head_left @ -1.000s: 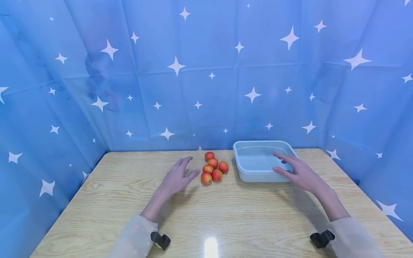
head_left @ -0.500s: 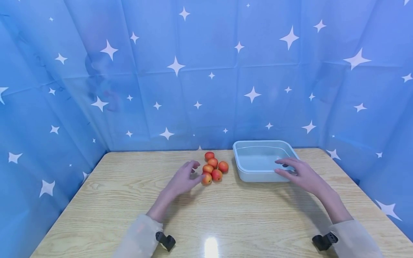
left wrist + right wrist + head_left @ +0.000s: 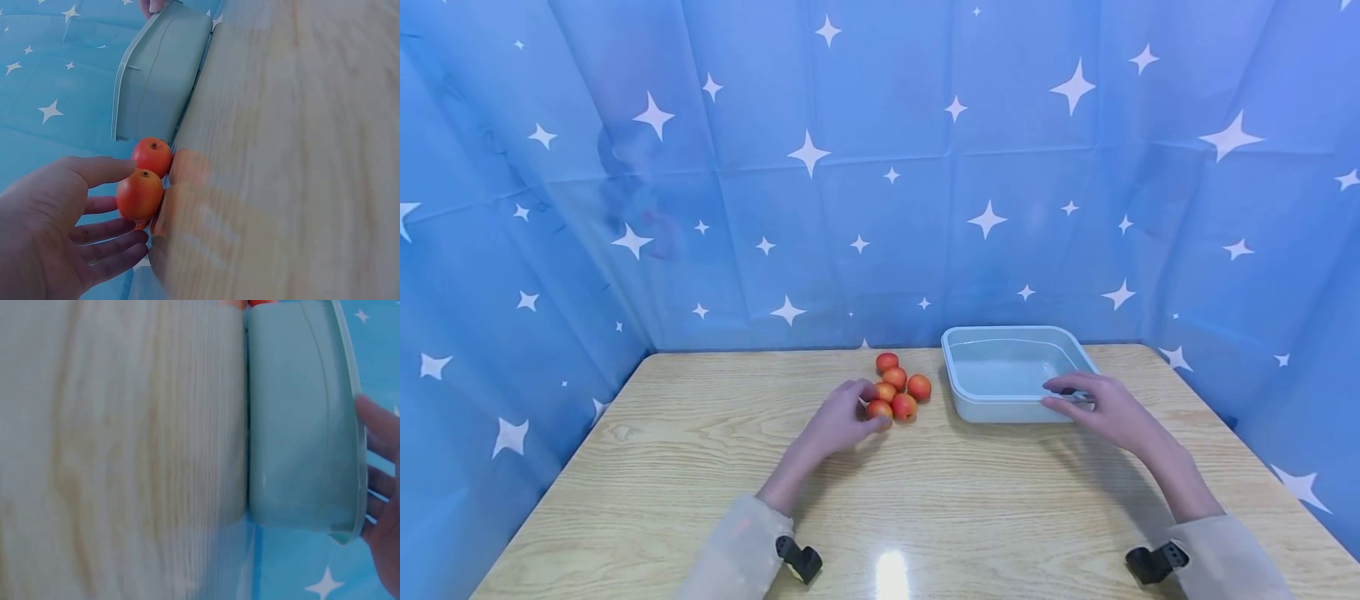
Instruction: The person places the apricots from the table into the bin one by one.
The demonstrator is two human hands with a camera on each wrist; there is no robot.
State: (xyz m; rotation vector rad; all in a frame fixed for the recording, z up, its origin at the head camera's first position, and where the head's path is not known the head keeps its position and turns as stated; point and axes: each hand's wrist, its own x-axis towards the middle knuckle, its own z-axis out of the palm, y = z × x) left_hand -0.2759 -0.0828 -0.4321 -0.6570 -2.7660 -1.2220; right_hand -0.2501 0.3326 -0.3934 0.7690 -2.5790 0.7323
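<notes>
My left hand [image 3: 837, 418] reaches over the nearest of several small red-orange apples [image 3: 904, 407] bunched on the table. In the left wrist view, the thumb [image 3: 103, 170] lies at the top of one apple [image 3: 140, 195], while the loosely spread fingers extend beside and behind it. A pale blue-green plastic basin [image 3: 1000, 412] stands right of the fruit. At its front right corner is my right hand [image 3: 1108, 410], thumb outside at the rim and fingers over the inside. The right wrist view has the thumb tip [image 3: 369, 412] at the rim; a firm grip is not visible.
The wooden table [image 3: 700, 450] ends at the back against a blue star-patterned curtain [image 3: 880, 208], which also surrounds both sides. A black wrist camera [image 3: 800, 559] sits at the left sleeve, and another camera [image 3: 1156, 563] at the right.
My left hand has moved right and slightly forward onto the nearest apple. The right hand has lowered a little at the basin's rim, its thumb and fingers drawing closer together. Basin and fruit look unmoved.
</notes>
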